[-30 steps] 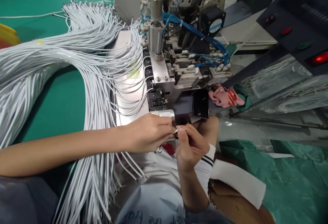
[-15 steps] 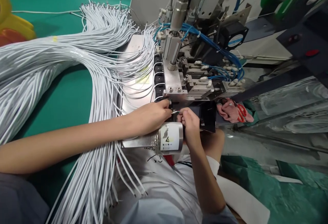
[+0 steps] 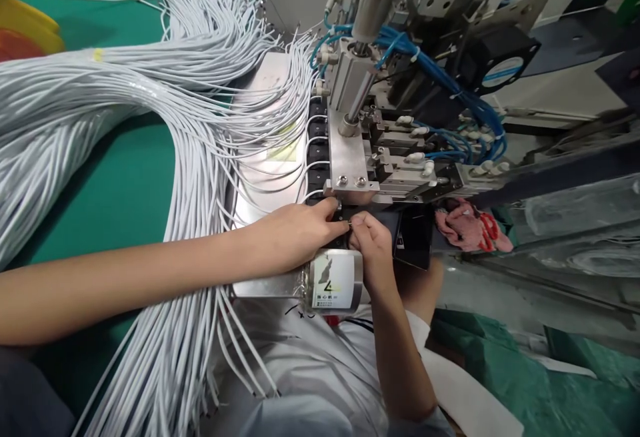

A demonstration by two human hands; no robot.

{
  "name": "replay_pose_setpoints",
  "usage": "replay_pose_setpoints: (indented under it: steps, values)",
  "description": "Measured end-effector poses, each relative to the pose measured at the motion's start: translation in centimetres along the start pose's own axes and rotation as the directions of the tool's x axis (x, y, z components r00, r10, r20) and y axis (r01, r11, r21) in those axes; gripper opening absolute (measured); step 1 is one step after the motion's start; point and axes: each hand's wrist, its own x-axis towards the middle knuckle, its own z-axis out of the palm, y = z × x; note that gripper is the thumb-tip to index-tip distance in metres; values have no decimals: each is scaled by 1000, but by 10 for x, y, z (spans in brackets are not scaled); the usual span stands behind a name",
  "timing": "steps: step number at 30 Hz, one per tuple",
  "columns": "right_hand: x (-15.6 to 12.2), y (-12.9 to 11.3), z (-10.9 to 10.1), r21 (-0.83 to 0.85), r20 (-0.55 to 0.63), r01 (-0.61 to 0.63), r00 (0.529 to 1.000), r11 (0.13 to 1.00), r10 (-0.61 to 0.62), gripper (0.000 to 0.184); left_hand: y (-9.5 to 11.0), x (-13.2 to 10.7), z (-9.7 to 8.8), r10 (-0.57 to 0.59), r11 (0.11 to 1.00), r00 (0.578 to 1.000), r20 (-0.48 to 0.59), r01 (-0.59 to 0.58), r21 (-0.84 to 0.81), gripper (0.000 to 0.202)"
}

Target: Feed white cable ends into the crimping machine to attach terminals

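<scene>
The right hand (image 3: pixel 375 248), pinching a barely visible wire end (image 3: pixel 351 224), had closed up to the left hand (image 3: pixel 301 234), its grip unclear, at the near end of the black fixture (image 3: pixel 318 154), suggesting fine alignment work.

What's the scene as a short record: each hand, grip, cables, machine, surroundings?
Left hand: by the nearest black blocks
Right hand: fingers bent, fingertips touching or nearly touching the left's
Grip: too hidden to tell
White cables: bundled across the green table, several strands reaching the blocks
Machine: metal cylinder, blue tubes
Surroundings: labelled cover, dark phone-like device, pink cloth
</scene>
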Motion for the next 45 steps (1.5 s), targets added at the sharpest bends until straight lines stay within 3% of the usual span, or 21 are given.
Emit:
replay_pose_setpoints:
  steps: [10,14,19,21,23,24,26,28,30,33,35,38,41,45]
  values:
    - [2,11,-1,-150,-19,100,994,984,-104,31,-2,0,-3,-3,999,1000,17,2,52,33]
    - [5,15,4,-136,-66,93,993,986,-102,33,4,-4,-19,-110,979,991,75,95,181,13]
    - [7,7,1,-164,-104,82,990,983,-100,31,7,-10,-27,-169,963,981,91,145,227,9]
    - [-6,-3,-1,-219,-220,126,960,968,-175,31,6,-11,-26,-164,960,984,70,143,241,9]
    - [-31,-15,0,-343,-349,197,881,918,-319,31,4,-12,-24,-178,948,983,37,162,274,14]
    - [-46,-20,2,-422,-340,211,865,882,-370,30,3,-12,-23,-200,937,980,13,187,295,18]
    - [-76,-24,12,-531,-185,267,890,804,-417,23,0,-11,-21,-249,913,968,-34,247,324,27]
    - [-98,-21,27,-582,128,312,947,751,-294,14,-2,-10,-18,-282,900,958,-60,286,328,32]
    - [-109,-13,48,-603,374,334,920,725,-112,16,-3,-9,-17,-286,903,956,-71,293,314,32]
    - [-110,-5,73,-611,527,344,849,713,42,21,1,-9,-19,-227,937,971,-77,239,256,28]
    - [-109,-5,76,-606,540,345,840,717,53,27,10,-11,-23,-136,976,990,-37,141,167,23]
    - [-108,-12,58,-579,441,323,897,749,-46,21,25,-14,-28,36,996,999,27,-34,-83,18]
    - [-101,-20,31,-508,194,285,957,813,-215,11,34,-18,-28,160,935,987,-16,-157,-318,25]
    - [-86,-30,15,-310,-122,239,950,920,-288,7,30,-19,-22,160,888,976,-147,-208,-409,25]
